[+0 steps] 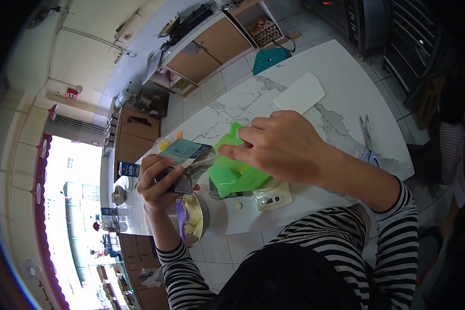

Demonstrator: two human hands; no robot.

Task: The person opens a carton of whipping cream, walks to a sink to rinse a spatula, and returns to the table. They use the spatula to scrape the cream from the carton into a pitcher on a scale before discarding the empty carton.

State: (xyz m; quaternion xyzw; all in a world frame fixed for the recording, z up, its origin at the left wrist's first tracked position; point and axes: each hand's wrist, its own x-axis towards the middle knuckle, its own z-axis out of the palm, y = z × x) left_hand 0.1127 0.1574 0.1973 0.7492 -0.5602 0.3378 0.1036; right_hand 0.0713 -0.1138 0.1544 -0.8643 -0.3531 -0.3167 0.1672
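The left hand (160,181) grips a printed pouch (186,151), its long axis pointing roughly toward the green container (230,173), where the right hand (281,144) curls, grip unclear, while a blue carton (128,169) reads "Milk".

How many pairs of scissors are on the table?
1. The scissors lie near the edge of the table, to the right of the right hand. Any behind that hand would be hidden.
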